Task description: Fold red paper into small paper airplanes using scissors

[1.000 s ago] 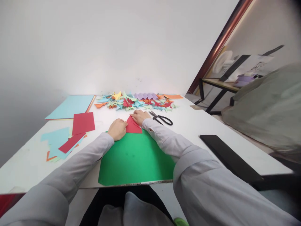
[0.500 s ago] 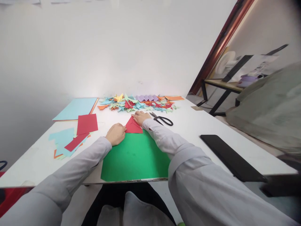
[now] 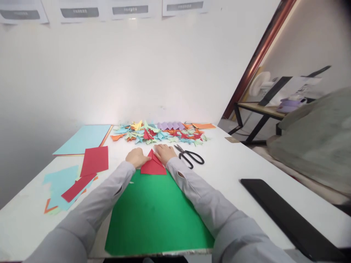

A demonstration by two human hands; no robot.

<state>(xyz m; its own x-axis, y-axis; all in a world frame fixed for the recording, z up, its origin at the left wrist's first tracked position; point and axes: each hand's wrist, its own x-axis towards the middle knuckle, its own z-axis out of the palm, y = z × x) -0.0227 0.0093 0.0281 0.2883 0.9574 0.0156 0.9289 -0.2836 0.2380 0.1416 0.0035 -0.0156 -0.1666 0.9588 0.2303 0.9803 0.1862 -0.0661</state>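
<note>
A folded red paper [image 3: 152,167] with a pointed top lies at the far edge of a green sheet [image 3: 159,212], between my two hands. My left hand [image 3: 137,157] has its fingers curled and its thumb against the paper's left side. Along the right slanting edge, my right hand [image 3: 163,154] rests with its fingers laid flat on the paper. Scissors with black handles [image 3: 189,155] lie just right of my right hand, blades toward the back.
Many folded paper pieces [image 3: 148,135] in mixed colours line the wall. At left are large light-blue sheets [image 3: 83,138], a red sheet [image 3: 95,160] and paper offcuts [image 3: 61,182]. A long black object [image 3: 285,215] lies at right. Beyond it stands a low table [image 3: 260,108].
The view has tilted up, bringing printed sheets on the wall into sight. My left hand has moved up along the paper's left side, its thumb now onto the paper. My right hand stays at the right edge.
</note>
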